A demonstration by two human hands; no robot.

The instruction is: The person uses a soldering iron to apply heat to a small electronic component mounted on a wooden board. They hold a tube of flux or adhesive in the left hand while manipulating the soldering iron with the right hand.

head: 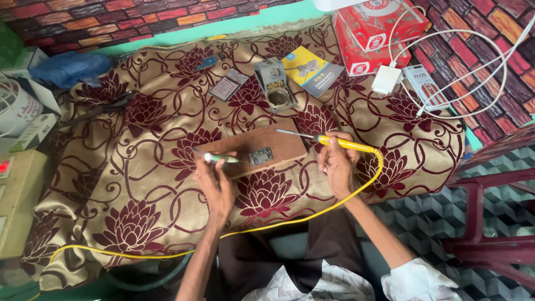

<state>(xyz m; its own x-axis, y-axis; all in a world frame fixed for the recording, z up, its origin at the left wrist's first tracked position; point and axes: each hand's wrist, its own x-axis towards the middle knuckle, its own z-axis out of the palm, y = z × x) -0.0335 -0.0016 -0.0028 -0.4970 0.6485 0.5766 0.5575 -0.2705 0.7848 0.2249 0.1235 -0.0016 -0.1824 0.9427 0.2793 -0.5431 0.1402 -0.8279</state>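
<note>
A small circuit board (pixel 260 156) lies on a brown wooden board (pixel 278 142) near the front edge of the bench (pixel 139 184), which is covered by a gold cloth with maroon flowers. The left hand (pixel 216 184) pinches a green-handled tool (pixel 220 159), its tip touching the circuit board's left side. The right hand (pixel 336 161) grips a yellow soldering iron (pixel 334 142), tip raised over the wooden board; its yellow cord (pixel 312 212) trails toward the person. Behind stand a grey iron stand (pixel 273 83), a yellow booklet (pixel 312 69) and red boxes (pixel 373 33).
</note>
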